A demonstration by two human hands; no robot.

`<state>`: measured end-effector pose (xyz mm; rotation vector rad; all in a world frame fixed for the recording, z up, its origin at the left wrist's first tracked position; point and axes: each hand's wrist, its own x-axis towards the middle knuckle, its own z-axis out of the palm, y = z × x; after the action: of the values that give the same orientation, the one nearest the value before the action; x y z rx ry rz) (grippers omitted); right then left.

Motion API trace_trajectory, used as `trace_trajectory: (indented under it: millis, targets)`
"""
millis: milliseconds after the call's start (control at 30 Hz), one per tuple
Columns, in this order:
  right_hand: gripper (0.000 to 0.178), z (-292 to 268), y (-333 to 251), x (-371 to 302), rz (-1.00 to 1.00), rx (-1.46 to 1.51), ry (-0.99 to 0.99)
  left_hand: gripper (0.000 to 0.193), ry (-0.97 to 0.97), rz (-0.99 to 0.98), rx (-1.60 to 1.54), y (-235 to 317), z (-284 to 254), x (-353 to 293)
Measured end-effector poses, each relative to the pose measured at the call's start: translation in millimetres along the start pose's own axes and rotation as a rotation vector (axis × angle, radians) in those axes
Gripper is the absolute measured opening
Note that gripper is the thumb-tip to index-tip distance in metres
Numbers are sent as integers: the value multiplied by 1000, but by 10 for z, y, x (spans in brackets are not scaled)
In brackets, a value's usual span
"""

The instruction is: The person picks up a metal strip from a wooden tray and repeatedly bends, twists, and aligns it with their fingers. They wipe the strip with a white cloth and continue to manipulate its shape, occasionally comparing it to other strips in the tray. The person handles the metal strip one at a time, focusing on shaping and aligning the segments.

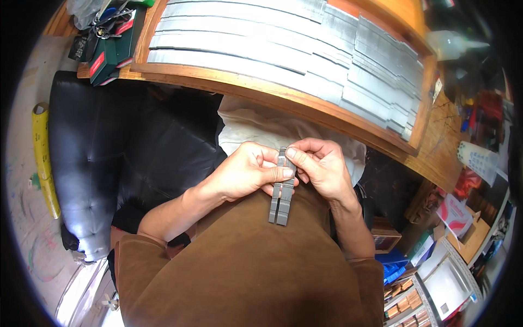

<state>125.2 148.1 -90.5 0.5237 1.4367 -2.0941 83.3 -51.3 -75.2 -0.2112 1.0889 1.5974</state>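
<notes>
Two narrow dark grey strips, each looking like a row of small flat pieces, are held side by side over my apron. The strip on the left (273, 207) and the one on the right (284, 207) have a thin gap between them at the lower end. My left hand (242, 170) is closed around their middle, its thumb pressed on top and its fingers underneath. At their upper end my right hand (328, 168) pinches with thumb and forefinger. Whether the pieces are joined is too small to tell. A brown apron (256, 267) covers my front.
Ahead, a wooden tray (218, 76) holds rows of similar grey strips on a wooden table (438, 158). Dark green boxes (106, 62) with keys sit at its left end. A black padded seat (87, 147) and yellow roll (42, 152) are left; shelves (447, 272) stand right.
</notes>
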Motion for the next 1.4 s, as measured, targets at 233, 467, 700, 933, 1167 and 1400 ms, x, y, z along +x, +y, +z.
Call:
trace_trajectory:
  millis: [233,467,700,933,1167,1400]
  targets:
    - [16,1,39,-20,-31,22,31,25,-4,-30,62,63,8,3]
    - [16,-16,38,-48,-42,46,73,23,8,-10,5,69,70,43]
    - [16,-61,61,-96,-62,82,105,21,17,-3,15,57,127,85]
    - [15,-29,69,-124,-72,64,147,22,43,-3,19,9,126,80]
    - [17,-353,-26,-543,-131,9,344,24,124,42,-68,38,171,96]
    - [18,-1561,-1130,-1259,-485,-185,919,22,-21,55,-55,34,162,251]
